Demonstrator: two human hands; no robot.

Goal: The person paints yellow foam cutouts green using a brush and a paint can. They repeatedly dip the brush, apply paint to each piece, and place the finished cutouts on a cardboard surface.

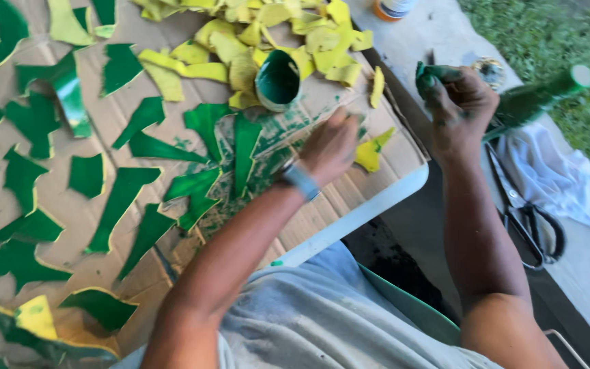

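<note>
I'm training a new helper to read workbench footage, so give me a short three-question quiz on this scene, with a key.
1. True or false: the left hand rests on the brown corrugated cardboard sheet.
2. What does the right hand grip?
A. the black-handled metal scissors
B. the green-coated brush handle
C. the round open tin of green paint
3. Fill in: the unpainted curved shard pieces piled beside the tin are ____ in colour.

Key: 1 true; 2 B; 3 yellow.
</note>
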